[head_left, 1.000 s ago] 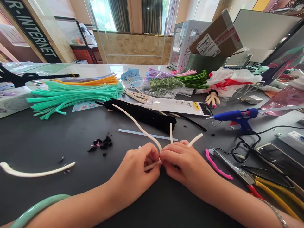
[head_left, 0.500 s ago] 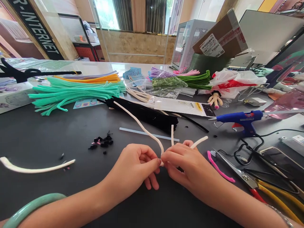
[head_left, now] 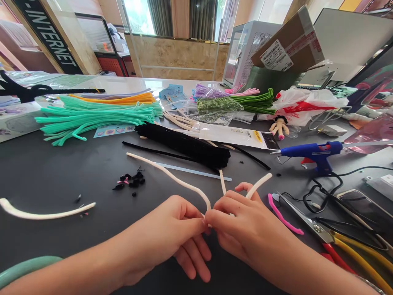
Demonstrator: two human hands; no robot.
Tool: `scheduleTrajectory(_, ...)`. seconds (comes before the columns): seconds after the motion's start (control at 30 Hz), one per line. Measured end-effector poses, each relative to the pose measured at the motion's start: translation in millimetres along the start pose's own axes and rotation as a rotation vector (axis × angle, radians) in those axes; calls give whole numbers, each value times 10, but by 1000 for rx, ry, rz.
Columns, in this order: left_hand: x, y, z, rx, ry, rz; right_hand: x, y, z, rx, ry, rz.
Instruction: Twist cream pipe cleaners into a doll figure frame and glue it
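Observation:
My left hand (head_left: 176, 235) and my right hand (head_left: 242, 223) meet thumb to thumb low in the middle of the view, both pinching cream pipe cleaners (head_left: 172, 177) where they cross. One long cream strand runs up and left from the pinch over the dark table (head_left: 55, 172). Two shorter ends stick up above my right hand. My left hand's lower fingers hang loose under the pinch. A green bangle (head_left: 24, 268) sits on my left wrist.
A black pipe cleaner bundle (head_left: 184, 144) lies just behind the hands, mint ones (head_left: 98, 116) at back left, green ones (head_left: 251, 102) at back. Blue glue gun (head_left: 310, 152), scissors (head_left: 310, 223) and a pink piece (head_left: 282, 217) are right. A loose cream piece (head_left: 46, 213) and black scraps (head_left: 130, 182) lie left.
The long cream strand has swung down and to the left, lying lower over the table. Both hands have come slightly nearer, and my left hand's lower fingers have uncurled.

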State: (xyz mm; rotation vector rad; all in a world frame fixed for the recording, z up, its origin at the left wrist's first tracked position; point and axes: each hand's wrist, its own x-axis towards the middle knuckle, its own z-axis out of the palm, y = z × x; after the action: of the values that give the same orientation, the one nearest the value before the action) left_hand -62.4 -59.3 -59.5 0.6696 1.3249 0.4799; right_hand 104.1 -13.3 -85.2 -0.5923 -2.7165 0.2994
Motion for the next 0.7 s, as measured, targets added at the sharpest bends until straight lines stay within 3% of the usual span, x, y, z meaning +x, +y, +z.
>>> scheduleTrajectory(0.2, 41, -77, -4, -138, -31, 108, 8, 3, -25, -75, 34, -38)
scheduleTrajectory(0.47, 108, -177, 14, -254, -20, 236, 18, 38, -4, 175, 34, 129)
scheduleTrajectory(0.7, 161, -213, -13, -195, 5, 348, 42, 32, 10, 316, 84, 212)
